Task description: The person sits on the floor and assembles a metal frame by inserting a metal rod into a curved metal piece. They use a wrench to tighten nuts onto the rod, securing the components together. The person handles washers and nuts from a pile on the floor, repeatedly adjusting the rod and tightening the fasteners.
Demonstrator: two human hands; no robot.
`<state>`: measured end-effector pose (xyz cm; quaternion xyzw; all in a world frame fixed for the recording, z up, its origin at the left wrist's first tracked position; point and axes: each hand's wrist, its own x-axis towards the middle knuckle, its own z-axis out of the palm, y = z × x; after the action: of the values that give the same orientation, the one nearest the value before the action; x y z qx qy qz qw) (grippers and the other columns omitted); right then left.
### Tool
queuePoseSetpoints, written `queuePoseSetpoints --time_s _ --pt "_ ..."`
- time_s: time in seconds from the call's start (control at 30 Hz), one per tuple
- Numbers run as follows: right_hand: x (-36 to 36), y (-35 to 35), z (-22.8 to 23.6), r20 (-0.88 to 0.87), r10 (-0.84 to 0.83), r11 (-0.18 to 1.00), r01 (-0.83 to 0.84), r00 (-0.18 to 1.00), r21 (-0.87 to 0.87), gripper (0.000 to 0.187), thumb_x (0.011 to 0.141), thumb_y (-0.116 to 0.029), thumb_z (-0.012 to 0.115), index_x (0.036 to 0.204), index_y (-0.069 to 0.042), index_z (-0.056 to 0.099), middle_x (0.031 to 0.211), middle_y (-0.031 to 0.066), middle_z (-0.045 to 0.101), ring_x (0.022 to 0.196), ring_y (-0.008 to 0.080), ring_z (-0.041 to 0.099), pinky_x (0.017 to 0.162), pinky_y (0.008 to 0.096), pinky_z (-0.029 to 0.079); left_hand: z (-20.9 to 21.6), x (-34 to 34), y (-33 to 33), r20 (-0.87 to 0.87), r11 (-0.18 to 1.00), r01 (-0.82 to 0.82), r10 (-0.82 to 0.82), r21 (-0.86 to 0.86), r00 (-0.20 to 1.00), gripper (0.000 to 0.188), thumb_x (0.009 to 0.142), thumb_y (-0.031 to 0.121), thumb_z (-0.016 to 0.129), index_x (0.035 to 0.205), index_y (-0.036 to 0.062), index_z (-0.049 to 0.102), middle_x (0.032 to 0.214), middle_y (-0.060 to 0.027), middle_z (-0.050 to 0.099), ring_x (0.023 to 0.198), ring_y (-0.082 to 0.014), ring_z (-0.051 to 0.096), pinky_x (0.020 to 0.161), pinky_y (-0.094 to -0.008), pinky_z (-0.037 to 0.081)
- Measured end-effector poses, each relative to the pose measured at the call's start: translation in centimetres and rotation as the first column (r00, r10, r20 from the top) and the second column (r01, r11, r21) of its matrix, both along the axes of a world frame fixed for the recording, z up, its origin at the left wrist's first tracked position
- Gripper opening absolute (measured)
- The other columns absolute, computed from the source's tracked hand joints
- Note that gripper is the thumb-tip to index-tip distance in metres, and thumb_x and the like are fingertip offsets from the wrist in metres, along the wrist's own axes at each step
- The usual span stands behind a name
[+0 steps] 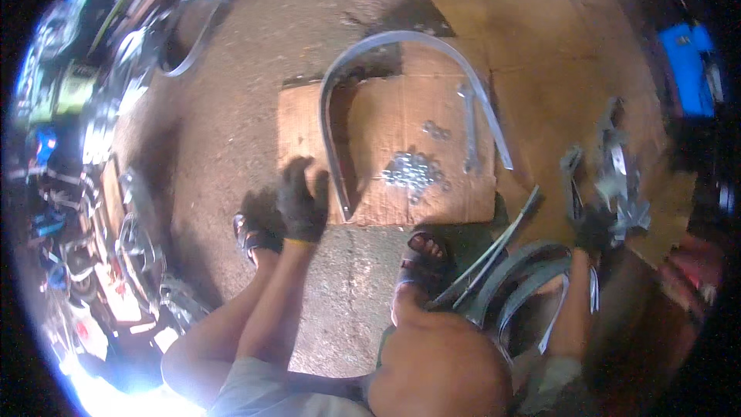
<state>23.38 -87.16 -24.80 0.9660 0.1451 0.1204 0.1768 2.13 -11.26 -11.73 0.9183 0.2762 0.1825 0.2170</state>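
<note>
A curved grey metal band (395,36) arches over a piece of cardboard (301,120), its ends pointing toward me. My left hand (302,205), in a dark glove, hovers beside the band's left end with fingers apart and nothing in them. Inside the arch lie a heap of small shiny nuts (415,171), a few darker loose ones (436,130) and a wrench (470,130). Off to the right, my gloved right hand (593,229) is closed on a narrow grey metal bracket (571,177); its fingers are partly blurred. More metal brackets (617,166) lie piled just beyond that hand.
Coiled metal bands (502,286) and straight strips (494,251) rest by my right foot. Metal parts and clutter (123,239) line the left side, with another band loop (187,50) at upper left. A blue object (685,69) stands far right. My sandalled feet flank the cardboard's near edge.
</note>
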Motion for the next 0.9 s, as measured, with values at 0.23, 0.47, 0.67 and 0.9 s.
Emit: queuePoseSetpoints --time_s 0.23,0.47,0.67,0.9 --pt "-11.7 14.0 5.4 -0.469 -0.264 0.483 0.537 0.843 0.692 0.036 0.094 -0.031 0.063 0.119 -0.006 0.064 0.121 0.0171 0.064 0.111 0.0331 0.059 0.095 0.0490 0.047 0.4 -5.0 -15.3 0.040 0.449 0.175 -0.294 -0.876 0.955 0.062 0.095 0.029 0.072 0.144 -0.0008 0.048 0.135 -0.0167 0.062 0.128 -0.0280 0.057 0.111 -0.0415 0.043" --pt "-17.3 28.3 11.1 -0.668 0.083 0.823 0.327 0.740 0.465 0.021 0.091 -0.018 0.069 0.103 -0.001 0.069 0.105 0.0143 0.069 0.091 0.0305 0.064 0.082 0.0407 0.051 3.8 7.1 -26.1 0.319 0.082 0.388 -0.429 -0.918 0.845 0.071 0.091 0.022 0.073 0.150 0.0025 0.037 0.131 -0.0170 0.061 0.120 -0.0252 0.058 0.105 -0.0391 0.045" --pt "-16.7 26.8 7.6 -0.409 -0.016 0.307 0.393 0.913 0.867 0.024 0.092 -0.021 0.072 0.109 -0.004 0.068 0.111 0.0139 0.066 0.104 0.0323 0.062 0.091 0.0416 0.052 -5.0 6.4 -23.6 0.125 0.308 0.020 0.323 -0.951 0.938 0.022 0.092 0.012 0.063 0.110 0.0062 0.053 0.086 -0.0074 0.061 0.075 -0.0176 0.061 0.063 -0.0352 0.050" --pt "-14.9 29.4 11.2 -0.781 0.085 -0.720 0.580 0.619 0.381 0.047 0.090 -0.024 0.075 0.127 -0.004 0.055 0.118 0.0134 0.062 0.108 0.0276 0.061 0.088 0.0381 0.057 -6.7 -4.6 -17.1 -0.141 0.633 -0.296 0.284 -0.715 0.948 0.008 0.083 0.012 0.068 0.079 0.0105 0.061 0.071 -0.0075 0.056 0.061 -0.0259 0.058 0.058 -0.0381 0.050"
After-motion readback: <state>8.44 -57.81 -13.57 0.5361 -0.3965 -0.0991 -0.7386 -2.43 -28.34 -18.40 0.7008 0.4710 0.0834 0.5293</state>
